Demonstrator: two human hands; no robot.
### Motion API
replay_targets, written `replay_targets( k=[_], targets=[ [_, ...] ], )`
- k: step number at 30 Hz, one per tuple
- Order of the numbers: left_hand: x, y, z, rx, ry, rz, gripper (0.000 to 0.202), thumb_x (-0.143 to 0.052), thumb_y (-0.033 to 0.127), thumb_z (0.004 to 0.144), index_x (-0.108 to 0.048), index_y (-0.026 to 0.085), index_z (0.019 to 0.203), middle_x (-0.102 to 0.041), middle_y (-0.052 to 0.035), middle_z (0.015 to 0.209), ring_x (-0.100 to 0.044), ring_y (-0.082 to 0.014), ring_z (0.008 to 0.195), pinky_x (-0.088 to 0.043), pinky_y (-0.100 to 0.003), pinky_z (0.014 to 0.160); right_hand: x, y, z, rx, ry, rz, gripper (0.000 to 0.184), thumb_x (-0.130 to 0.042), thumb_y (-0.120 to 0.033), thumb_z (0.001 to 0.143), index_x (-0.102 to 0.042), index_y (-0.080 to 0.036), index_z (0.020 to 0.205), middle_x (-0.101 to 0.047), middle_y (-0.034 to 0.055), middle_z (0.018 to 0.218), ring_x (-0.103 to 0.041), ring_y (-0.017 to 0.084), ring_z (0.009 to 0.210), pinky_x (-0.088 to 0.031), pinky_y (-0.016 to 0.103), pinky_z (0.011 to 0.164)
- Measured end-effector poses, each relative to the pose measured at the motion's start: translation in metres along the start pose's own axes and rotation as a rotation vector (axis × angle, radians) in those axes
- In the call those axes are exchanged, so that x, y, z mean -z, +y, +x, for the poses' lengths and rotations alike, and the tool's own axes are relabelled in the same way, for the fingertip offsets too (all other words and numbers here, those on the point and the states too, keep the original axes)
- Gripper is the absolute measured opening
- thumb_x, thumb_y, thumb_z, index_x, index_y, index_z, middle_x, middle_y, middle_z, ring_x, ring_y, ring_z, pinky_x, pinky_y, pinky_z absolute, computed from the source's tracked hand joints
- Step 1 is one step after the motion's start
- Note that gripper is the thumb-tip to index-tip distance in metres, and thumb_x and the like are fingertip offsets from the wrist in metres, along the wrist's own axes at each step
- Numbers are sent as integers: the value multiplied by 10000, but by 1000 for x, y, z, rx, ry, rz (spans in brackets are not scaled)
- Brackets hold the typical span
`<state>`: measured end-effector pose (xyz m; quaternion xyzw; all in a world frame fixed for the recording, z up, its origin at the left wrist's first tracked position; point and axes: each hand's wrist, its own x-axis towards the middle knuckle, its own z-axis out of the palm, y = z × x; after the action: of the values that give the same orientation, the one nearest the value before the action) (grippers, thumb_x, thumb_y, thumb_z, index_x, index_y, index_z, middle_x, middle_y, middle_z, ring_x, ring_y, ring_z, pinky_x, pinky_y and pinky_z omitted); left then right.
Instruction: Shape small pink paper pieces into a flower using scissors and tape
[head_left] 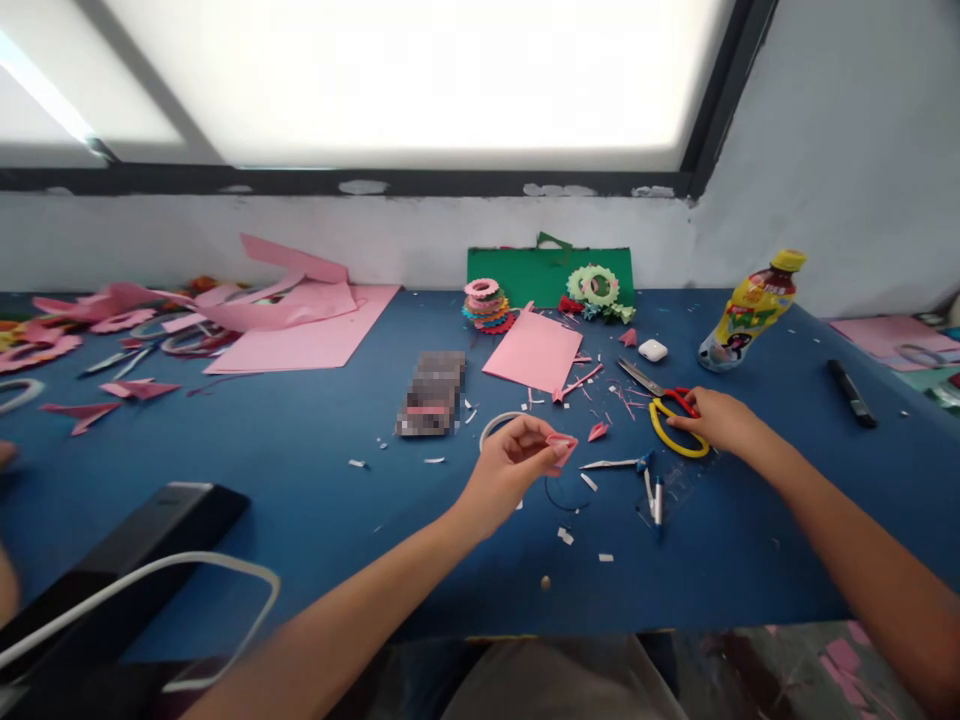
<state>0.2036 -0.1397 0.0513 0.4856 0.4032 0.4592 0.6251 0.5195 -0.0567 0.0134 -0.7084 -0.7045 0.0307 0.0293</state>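
Observation:
My left hand (506,462) pinches a small folded piece of pink paper (562,447) above the table. A ring of white tape (491,425) lies behind it, partly hidden by the fingers. To the right, my right hand (721,420) has its fingers on the red and yellow handles of a pair of scissors (660,392). Their blades lie partly open, pointing to the back left. Between the hands are a compass-like tool (646,468) and a small pink folded scrap (598,431). A pink paper sheet (534,347) lies just behind.
A drink bottle (752,312) leans at the right, near a white earphone case (652,350) and a black marker (851,393). Stacked paper rings (487,306) stand at the back. A blurred phone (433,393) lies left of centre. Another person's hand (6,455) shows at the left edge.

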Motion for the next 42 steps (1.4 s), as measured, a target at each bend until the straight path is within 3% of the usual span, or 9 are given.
replay_targets(
  k=[4,7,13,18,21,25,28,37,42],
  targets=[
    [0,1,0,-18,19,-23,224,-716,309,711,-568,158,787,-679,-31,809,-633,-134,762,-518,-229,636,3,6,5,81,57,69,350,-555,-468,753,-569,-165,926,-662,94,856,-625,195,682,-418,267,551],
    [0,1,0,-23,13,-25,224,-713,309,716,-570,155,793,-687,-40,824,-633,-126,719,-514,-226,619,1,4,1,110,128,97,396,-508,-433,786,-524,-161,1074,-670,92,887,-645,204,699,-445,277,578],
    [4,-2,6,-83,87,28,215,-714,292,722,-595,157,840,-716,-58,827,-661,-149,759,-508,-228,646,-6,0,-13,273,329,97,440,-504,-518,781,-515,-203,1088,-649,97,1039,-638,258,899,-484,331,698],
    [9,-3,6,-140,136,74,304,-694,294,744,-604,180,1010,-729,-71,900,-677,-179,829,-529,-266,707,-6,-10,-26,285,427,-12,469,-506,-618,731,-542,-190,919,-656,84,749,-646,257,699,-442,313,575],
    [10,-3,2,-233,168,210,276,-675,291,759,-641,180,1009,-723,-72,923,-673,-181,861,-530,-269,754,-4,-17,-33,383,531,-89,438,-501,-623,730,-538,-189,773,-599,53,595,-614,214,569,-398,286,527],
    [9,-2,-2,-394,204,422,163,-671,269,757,-689,172,887,-708,-64,922,-666,-162,809,-534,-232,688,-1,-26,-41,586,666,-95,417,-500,-604,746,-504,-191,691,-560,10,553,-569,151,495,-363,255,500],
    [8,-3,-4,-457,190,475,133,-659,239,767,-690,169,877,-710,-55,868,-659,-151,781,-534,-216,657,4,-29,-44,633,707,-82,423,-503,-605,745,-492,-189,666,-543,-5,541,-553,133,485,-352,245,501],
    [7,-4,-10,-485,116,429,131,-658,158,765,-699,194,884,-723,-28,835,-658,-124,721,-542,-204,661,10,-35,-52,691,758,-166,467,-489,-623,753,-475,-181,604,-498,-15,498,-516,107,441,-320,242,475],
    [5,-4,-12,-427,129,387,136,-684,171,743,-720,206,870,-724,-26,786,-643,-118,650,-525,-198,604,9,-41,-55,685,770,-174,482,-491,-638,744,-472,-180,596,-490,-20,480,-510,103,424,-314,241,465]
  ],
)
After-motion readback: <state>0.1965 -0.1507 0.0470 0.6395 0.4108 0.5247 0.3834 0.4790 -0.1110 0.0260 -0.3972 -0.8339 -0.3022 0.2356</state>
